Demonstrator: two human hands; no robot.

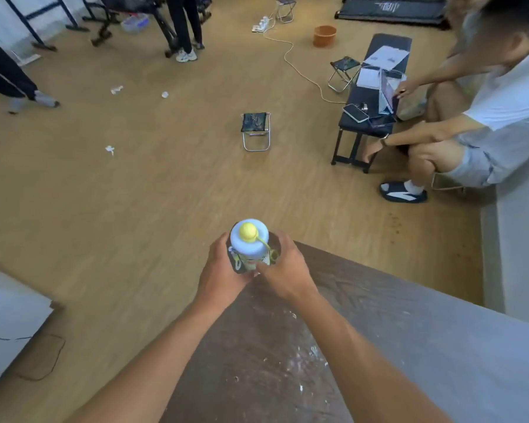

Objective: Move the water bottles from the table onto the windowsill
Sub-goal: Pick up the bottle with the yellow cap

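A water bottle (249, 242) with a pale blue lid, a yellow round cap and a yellow strap stands upright at the far corner of a dark brown, paint-flecked table (333, 346). My left hand (222, 274) wraps the bottle's left side and my right hand (283, 270) wraps its right side, so both hold its body. The hands hide the bottle's lower part. No windowsill shows in the head view.
A small folding stool (255, 129) stands on the wooden floor ahead. A person sits at the right beside a low dark bench (371, 96) bearing a phone and papers. Further back are an orange bucket (324, 35), a power strip with cable and standing people's legs. A white surface (9, 319) lies at the left.
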